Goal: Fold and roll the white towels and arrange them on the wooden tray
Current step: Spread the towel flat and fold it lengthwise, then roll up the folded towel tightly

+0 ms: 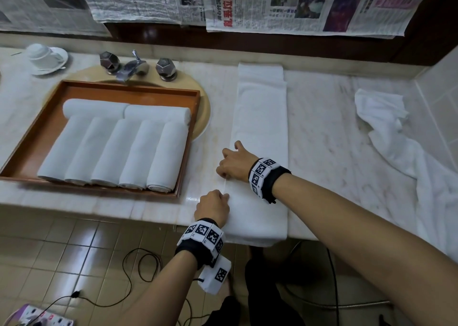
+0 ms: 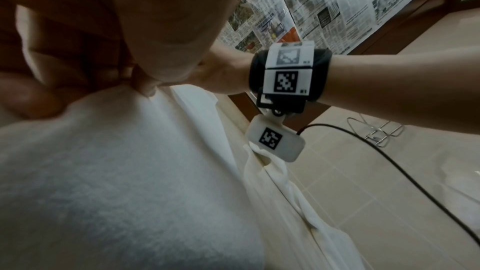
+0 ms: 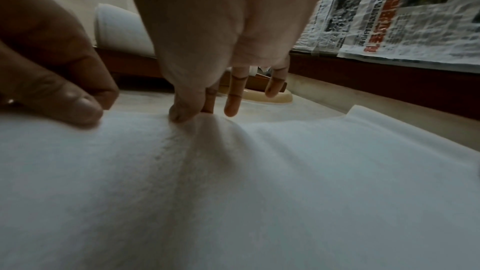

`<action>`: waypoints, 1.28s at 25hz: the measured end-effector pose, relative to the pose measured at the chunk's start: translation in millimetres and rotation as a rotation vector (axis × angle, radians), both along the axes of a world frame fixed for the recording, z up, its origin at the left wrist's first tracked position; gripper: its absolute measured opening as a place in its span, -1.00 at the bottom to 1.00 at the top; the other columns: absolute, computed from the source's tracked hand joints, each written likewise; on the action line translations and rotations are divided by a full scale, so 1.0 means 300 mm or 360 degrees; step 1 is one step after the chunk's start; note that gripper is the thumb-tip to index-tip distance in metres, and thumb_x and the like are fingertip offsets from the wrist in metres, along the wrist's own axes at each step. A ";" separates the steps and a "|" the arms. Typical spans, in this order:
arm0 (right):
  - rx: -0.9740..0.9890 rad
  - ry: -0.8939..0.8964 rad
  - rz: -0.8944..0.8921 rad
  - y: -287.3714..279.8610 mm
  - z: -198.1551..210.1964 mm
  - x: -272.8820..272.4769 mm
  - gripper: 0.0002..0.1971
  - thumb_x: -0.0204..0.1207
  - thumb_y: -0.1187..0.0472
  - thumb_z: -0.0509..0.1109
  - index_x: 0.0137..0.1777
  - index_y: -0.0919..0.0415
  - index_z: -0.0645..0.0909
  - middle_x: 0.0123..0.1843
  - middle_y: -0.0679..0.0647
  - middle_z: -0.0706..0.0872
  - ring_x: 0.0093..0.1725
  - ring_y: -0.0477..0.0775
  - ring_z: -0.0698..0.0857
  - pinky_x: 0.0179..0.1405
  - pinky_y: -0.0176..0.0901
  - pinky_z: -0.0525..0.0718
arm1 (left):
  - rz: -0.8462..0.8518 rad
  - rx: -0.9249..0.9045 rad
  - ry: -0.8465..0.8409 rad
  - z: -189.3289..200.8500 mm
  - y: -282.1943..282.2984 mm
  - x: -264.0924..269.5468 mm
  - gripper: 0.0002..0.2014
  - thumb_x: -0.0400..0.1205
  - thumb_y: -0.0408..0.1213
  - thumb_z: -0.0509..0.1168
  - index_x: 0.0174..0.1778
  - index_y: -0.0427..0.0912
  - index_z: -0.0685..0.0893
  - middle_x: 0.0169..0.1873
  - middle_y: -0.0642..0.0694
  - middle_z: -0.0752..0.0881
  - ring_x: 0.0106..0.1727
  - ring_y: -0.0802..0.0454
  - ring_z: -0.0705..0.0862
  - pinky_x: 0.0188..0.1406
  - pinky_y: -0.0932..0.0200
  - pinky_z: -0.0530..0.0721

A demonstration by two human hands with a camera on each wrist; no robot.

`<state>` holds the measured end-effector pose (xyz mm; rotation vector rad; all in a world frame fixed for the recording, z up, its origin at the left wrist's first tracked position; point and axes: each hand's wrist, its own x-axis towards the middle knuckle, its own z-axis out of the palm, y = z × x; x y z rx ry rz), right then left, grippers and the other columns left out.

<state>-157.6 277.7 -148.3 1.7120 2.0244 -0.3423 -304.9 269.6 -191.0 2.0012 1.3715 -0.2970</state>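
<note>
On the marble counter (image 1: 334,132), a long folded white towel (image 1: 260,117) is laid flat, right beside the wooden tray (image 1: 49,132), where seven rolled towels (image 1: 114,150) are already packed. Its left edge is pinched by the left hand (image 1: 213,206) and the right hand (image 1: 235,162), fingers curled tight on the cloth, probably thumb against forefinger. Another crumpled towel (image 1: 386,137) is dumped further right.
</note>
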 end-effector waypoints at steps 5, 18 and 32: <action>0.0016 -0.0030 0.0013 0.008 -0.020 -0.016 -0.77 0.70 0.30 0.14 0.13 0.03 0.60 0.09 -0.07 0.70 0.34 0.12 0.41 0.39 0.42 0.21 | 0.0026 -0.0007 0.0097 -0.004 -0.005 0.008 -0.67 0.75 -0.04 0.09 0.08 -0.20 0.64 0.08 -0.21 0.69 0.10 -0.23 0.65 0.04 0.00 0.59; 0.0180 0.0317 -0.1446 -0.360 -0.215 0.098 -0.31 0.74 -0.14 -0.15 0.70 0.14 -0.36 0.69 0.03 -0.47 0.67 0.01 -0.41 0.54 0.56 -0.26 | -0.1253 0.0296 -0.0207 -0.030 0.022 0.223 -0.43 0.81 -0.02 -0.19 0.71 -0.05 -0.23 0.68 0.04 -0.32 0.69 0.02 -0.33 0.66 -0.22 -0.26; 0.0069 0.0343 -0.1529 -0.200 -0.201 0.307 -0.29 0.73 -0.17 -0.15 0.68 0.14 -0.40 0.68 -0.01 -0.49 0.66 -0.05 -0.42 0.51 0.56 -0.36 | -0.1075 0.0312 0.0408 -0.074 0.246 0.459 -0.39 0.74 0.19 -0.32 0.63 0.14 -0.43 0.59 0.10 -0.53 0.61 -0.04 -0.53 0.46 -0.52 -0.44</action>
